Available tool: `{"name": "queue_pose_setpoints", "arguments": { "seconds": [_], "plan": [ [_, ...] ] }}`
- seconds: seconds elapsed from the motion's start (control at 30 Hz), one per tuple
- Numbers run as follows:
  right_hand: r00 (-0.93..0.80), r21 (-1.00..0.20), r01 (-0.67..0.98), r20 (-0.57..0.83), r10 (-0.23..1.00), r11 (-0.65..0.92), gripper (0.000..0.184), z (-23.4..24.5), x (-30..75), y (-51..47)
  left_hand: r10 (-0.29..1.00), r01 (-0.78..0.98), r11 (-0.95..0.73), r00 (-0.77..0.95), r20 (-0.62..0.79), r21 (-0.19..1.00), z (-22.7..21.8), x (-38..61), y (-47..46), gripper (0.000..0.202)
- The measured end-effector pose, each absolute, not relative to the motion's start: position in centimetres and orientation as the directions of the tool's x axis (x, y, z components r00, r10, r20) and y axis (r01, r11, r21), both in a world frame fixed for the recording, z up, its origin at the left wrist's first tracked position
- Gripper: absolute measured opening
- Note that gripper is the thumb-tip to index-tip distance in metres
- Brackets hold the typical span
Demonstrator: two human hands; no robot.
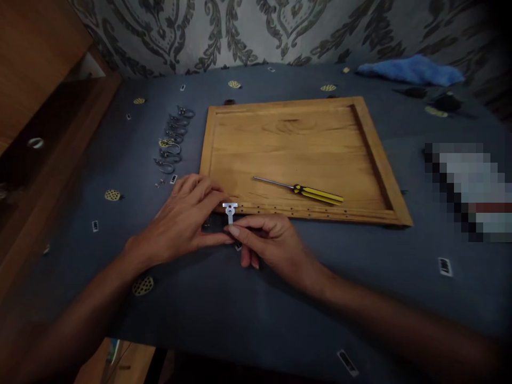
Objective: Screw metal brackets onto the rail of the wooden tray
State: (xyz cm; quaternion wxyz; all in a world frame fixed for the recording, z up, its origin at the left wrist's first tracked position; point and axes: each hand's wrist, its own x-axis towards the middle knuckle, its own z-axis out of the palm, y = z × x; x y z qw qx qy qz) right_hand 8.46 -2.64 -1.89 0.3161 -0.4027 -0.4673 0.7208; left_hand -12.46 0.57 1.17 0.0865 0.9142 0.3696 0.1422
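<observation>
A shiny metal hook [230,209] with a T-shaped plate stands against the near rim of a shallow wooden tray-like frame [380,220], towards its left corner. My right hand [274,237] pinches the hook's lower part between thumb and fingers. My left hand [172,224] curls around that corner, index fingertip at the plate and thumb by the hook's lower end, steadying it. Small dark holes run along the near rim. Inside the frame lies a screwdriver [318,194] with a yellow and black handle, its shaft pointing left.
Several matching metal hooks [170,154] lie in a column left of the frame, with small screws [160,183] below them. A blue cloth [412,70] and dark objects [447,101] are at the back right. A wooden cabinet [40,69] borders the left side of the patterned tablecloth [280,314].
</observation>
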Motion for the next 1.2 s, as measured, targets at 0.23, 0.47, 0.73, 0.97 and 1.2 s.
{"name": "queue_pose_setpoints", "arguments": {
  "seconds": [0.23, 0.47, 0.73, 0.97, 1.2],
  "plan": [
    [-0.518, -0.904, -0.031, -0.35, 0.78, -0.427, 0.04, -1.5, 8.5, -2.2, 0.698, 0.634, -0.711, 0.688, 0.2, 0.303, 0.7, -12.6, 0.9, 0.043],
    [-0.541, -0.918, 0.027, -0.346, 0.766, -0.395, 0.029, -1.3, 8.4, -2.2, 0.706, 0.638, -0.7, 0.685, 0.178, 0.323, 0.8, -12.6, 0.8, 0.037],
    [-0.414, -0.738, 0.437, 0.343, 0.843, 0.515, 0.023, -1.8, 9.9, -2.6, 0.717, 0.641, -0.684, 0.679, 0.159, 0.349, 0.7, -12.6, 0.7, 0.036],
    [-0.568, -0.254, 0.52, 0.609, 0.553, 0.815, 0.02, -2.7, 11.4, -1.2, 0.729, 0.65, -0.666, 0.672, 0.132, 0.365, 1.1, -12.4, 0.6, 0.039],
    [-0.612, -0.215, 0.519, 0.582, 0.536, 0.827, 0.025, -3.5, 11.4, -1.1, 0.736, 0.648, -0.655, 0.664, 0.134, 0.388, 1.1, -12.5, 0.5, 0.042]
  ]
}}
